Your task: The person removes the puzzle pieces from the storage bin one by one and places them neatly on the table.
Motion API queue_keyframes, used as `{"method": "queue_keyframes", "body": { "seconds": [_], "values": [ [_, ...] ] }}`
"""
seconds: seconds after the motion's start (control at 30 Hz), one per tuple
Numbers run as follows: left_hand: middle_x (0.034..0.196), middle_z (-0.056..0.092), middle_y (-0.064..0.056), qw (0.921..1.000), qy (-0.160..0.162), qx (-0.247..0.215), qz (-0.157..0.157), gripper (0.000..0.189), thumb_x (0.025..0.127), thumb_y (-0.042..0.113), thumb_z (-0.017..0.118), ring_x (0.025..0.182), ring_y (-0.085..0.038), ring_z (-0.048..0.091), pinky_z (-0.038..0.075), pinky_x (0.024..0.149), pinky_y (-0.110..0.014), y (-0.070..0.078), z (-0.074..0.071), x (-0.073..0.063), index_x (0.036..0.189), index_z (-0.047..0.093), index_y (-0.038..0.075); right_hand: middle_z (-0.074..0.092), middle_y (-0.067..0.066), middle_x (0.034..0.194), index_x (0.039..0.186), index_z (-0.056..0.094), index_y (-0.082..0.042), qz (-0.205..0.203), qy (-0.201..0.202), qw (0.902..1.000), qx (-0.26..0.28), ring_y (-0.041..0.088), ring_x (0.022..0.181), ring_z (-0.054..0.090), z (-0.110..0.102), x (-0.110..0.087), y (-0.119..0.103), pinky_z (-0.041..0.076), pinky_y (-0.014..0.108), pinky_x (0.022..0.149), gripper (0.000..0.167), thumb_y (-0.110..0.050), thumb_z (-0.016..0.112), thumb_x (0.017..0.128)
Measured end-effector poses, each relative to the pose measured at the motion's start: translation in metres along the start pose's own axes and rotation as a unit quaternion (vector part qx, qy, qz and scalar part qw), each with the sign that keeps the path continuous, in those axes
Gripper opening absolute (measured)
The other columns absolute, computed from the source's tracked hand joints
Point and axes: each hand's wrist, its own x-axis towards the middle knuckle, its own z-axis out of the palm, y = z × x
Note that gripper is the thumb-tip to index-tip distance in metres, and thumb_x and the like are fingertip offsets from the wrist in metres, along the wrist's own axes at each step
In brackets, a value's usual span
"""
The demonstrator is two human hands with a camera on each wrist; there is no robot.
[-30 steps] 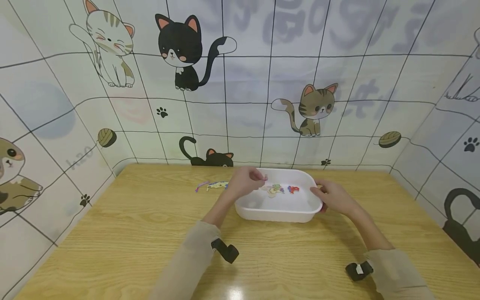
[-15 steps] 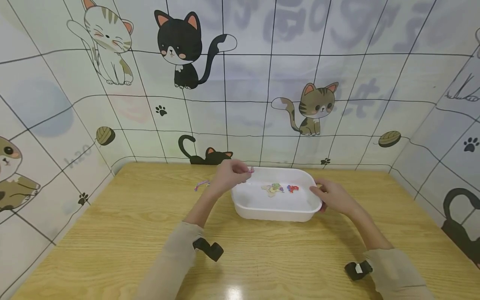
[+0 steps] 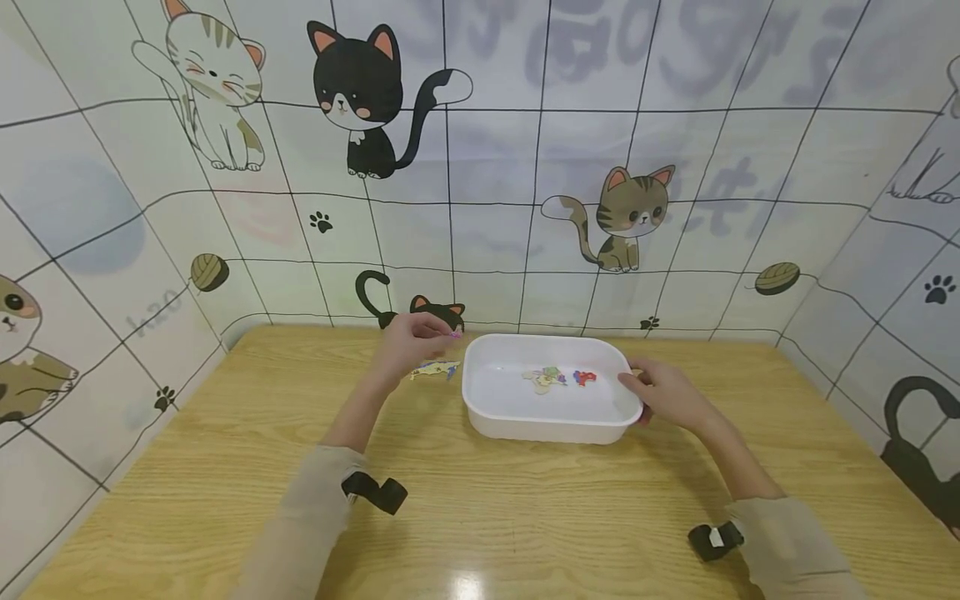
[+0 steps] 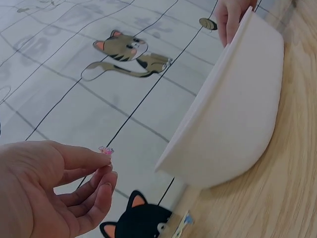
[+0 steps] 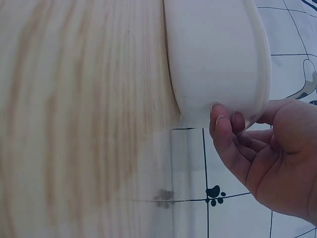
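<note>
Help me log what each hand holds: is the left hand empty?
No, the left hand pinches a small pink piece at its fingertips.

A beige left sleeve (image 3: 300,517) and a matching right sleeve (image 3: 791,542) clothe the forearms, both plain, with soft creases in the fabric. Each ends short of the wrist, so the left hand (image 3: 411,343) and right hand (image 3: 671,396) are bare. By the left cuff sits a chunky black left wrist mount (image 3: 375,492), angular and blocky; a similar black right wrist mount (image 3: 715,542) bears a small white patch.
</note>
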Motion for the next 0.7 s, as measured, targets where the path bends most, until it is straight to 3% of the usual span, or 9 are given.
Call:
{"method": "queue_keyframes", "body": {
  "seconds": [0.2,0.47,0.7],
  "values": [
    [0.103,0.071,-0.023,0.9996,0.007,0.002,-0.028,0.023,0.092,0.012,0.075,0.078,-0.019,0.069,0.058,0.080,-0.035,-0.018,-0.026,-0.001,0.105,0.069,-0.006,0.066,0.010,0.079,0.138,0.043,0.016,-0.002,0.000,1.0000,-0.001,0.023,0.057,0.065,0.000,0.001,0.002,0.057,0.039,0.055,0.044,-0.013,0.052,0.106],
    [0.118,0.067,-0.021,0.9959,0.011,0.021,-0.087,0.027,0.097,0.012,0.068,0.108,-0.041,0.065,0.053,0.096,-0.043,-0.043,-0.051,-0.002,0.116,0.067,-0.006,0.066,0.011,0.080,0.136,0.043,0.016,-0.002,-0.002,1.0000,0.001,0.023,0.057,0.065,0.000,0.001,0.002,0.057,0.040,0.055,0.042,-0.012,0.052,0.106],
    [0.108,0.069,-0.019,0.9928,0.034,0.033,-0.110,0.025,0.097,0.005,0.065,0.096,-0.032,0.067,0.054,0.093,-0.043,-0.058,-0.062,-0.004,0.116,0.065,-0.012,0.066,0.009,0.079,0.137,0.044,0.015,0.002,-0.001,1.0000,-0.005,0.022,0.057,0.064,0.000,0.001,-0.001,0.057,0.040,0.056,0.043,-0.013,0.052,0.105]
  ]
}}
